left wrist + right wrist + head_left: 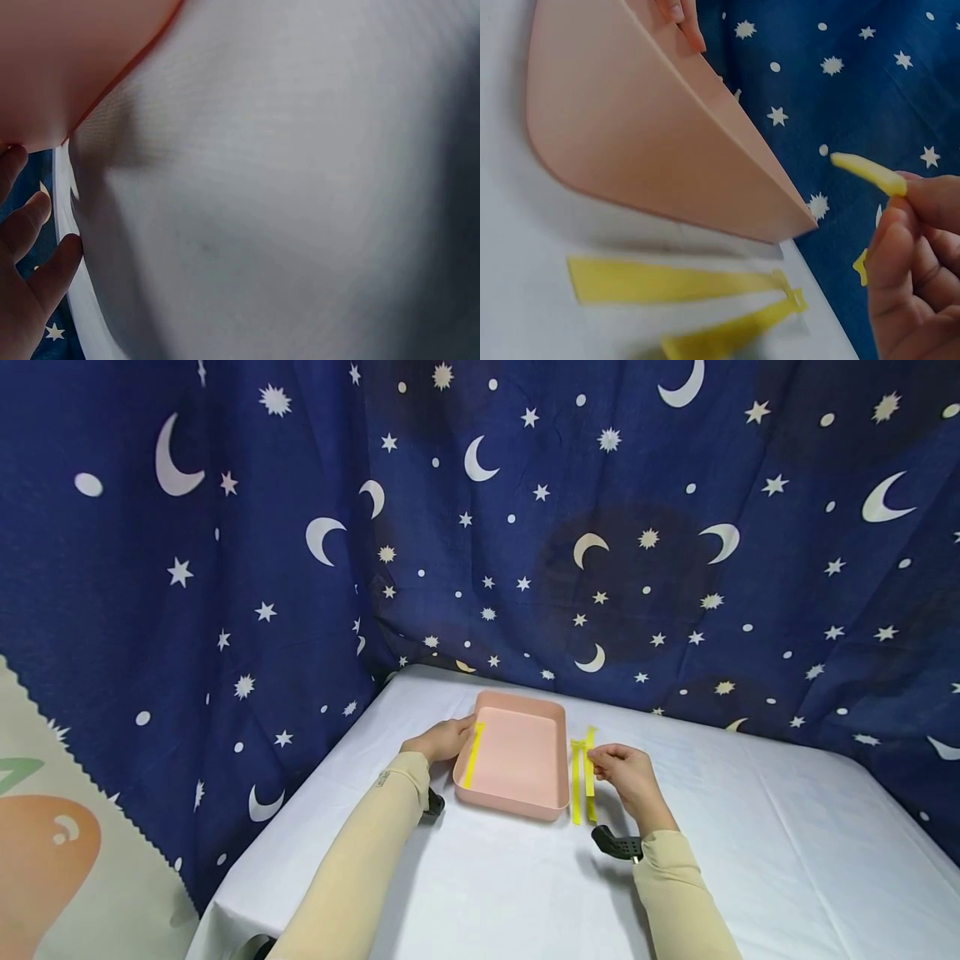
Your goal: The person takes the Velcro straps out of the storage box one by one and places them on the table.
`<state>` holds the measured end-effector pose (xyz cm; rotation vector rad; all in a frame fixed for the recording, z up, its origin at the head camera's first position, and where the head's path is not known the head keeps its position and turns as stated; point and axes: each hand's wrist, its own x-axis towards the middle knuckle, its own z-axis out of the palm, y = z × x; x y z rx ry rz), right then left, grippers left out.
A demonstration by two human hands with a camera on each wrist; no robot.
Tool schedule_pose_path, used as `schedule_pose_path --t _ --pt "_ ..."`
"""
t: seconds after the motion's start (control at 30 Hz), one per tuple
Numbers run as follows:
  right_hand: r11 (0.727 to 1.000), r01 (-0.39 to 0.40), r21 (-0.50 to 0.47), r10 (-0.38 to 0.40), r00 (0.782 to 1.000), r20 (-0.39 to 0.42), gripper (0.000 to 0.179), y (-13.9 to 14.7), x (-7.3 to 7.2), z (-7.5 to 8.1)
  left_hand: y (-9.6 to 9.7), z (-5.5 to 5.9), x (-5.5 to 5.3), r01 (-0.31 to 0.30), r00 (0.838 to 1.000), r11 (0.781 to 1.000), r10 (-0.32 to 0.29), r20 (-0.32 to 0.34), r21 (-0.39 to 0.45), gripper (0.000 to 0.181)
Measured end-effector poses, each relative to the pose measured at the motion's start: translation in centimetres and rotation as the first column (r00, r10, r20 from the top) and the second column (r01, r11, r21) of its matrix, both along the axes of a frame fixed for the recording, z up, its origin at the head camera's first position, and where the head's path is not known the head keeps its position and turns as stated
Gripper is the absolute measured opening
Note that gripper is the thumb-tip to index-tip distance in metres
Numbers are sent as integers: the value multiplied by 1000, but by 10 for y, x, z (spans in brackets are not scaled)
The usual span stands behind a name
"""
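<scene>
A shallow pink tray (pixel 517 806) lies on the white-covered table, a yellow strip (pixel 474 756) along the inside of its left side. My left hand (pixel 444 741) holds the tray's left wall near the far corner; in the left wrist view some of its fingers (pixel 56 274) spread beside the outer wall. To the right of the tray, my right hand (pixel 628 775) pinches a thin yellow strip (pixel 866 172) between thumb and fingertip. Below that hand, more yellow strips (pixel 576 785) lie on the cloth, close together at their far ends.
The white tablecloth (pixel 510 893) covers the whole table. A dark blue curtain (pixel 450 568) with moons and stars hangs behind and at the left. Black wrist mounts (pixel 617 843) sit at both wrists, close above the cloth.
</scene>
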<state>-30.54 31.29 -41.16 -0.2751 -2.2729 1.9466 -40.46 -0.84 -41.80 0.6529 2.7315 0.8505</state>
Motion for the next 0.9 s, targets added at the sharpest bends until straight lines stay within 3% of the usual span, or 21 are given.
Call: schedule_pose_path --t 0.43,0.9 --pt "1000 20 10 -20 999 47 20 19 10 -5 0 -3 -2 -6 1000 1000 6 -1 -1 52" --pt "994 -2 105 -10 993 114 20 28 6 -13 1 -3 -2 -12 1000 1000 12 -8 -6 52"
